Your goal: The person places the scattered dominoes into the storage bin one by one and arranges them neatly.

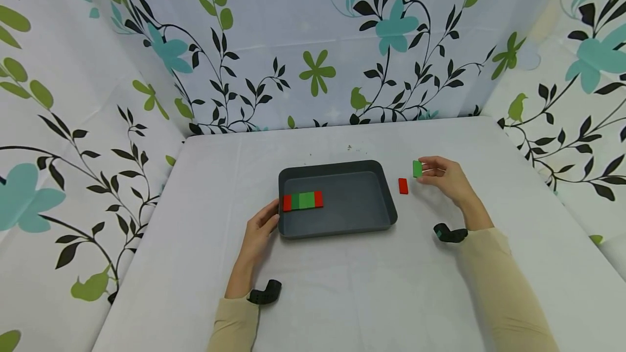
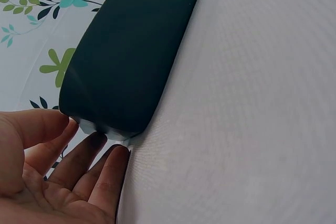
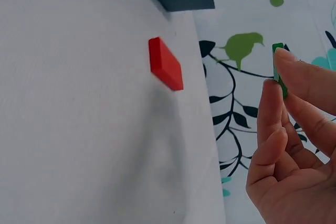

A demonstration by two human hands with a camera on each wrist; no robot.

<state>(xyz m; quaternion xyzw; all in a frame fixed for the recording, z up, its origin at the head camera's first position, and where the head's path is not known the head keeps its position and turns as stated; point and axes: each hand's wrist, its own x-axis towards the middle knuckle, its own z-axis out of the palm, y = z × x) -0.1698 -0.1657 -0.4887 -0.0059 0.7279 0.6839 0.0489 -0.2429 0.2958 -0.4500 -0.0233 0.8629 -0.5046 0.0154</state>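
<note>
My right hand (image 1: pixel 445 177) pinches a green block (image 1: pixel 417 169) between thumb and fingertips, to the right of the dark grey tray (image 1: pixel 352 216). In the right wrist view the block is seen edge-on, held above the white cloth. A red block (image 1: pixel 403 186) lies on the cloth between that hand and the tray. At the tray's left end, my left hand (image 1: pixel 259 228) touches the outer wall with its fingertips, the fingers fairly straight. Inside the tray, along its left side, a row of red and green blocks (image 1: pixel 306 200) lies edge to edge, with red at both ends.
White cloth (image 1: pixel 342 287) covers the table. A patterned curtain (image 1: pixel 274 42) with leaves and flowers hangs behind it and on both sides. Small dark specks (image 1: pixel 349 148) lie behind the tray. Black wrist cameras (image 1: pixel 266 293) are strapped at both sleeves.
</note>
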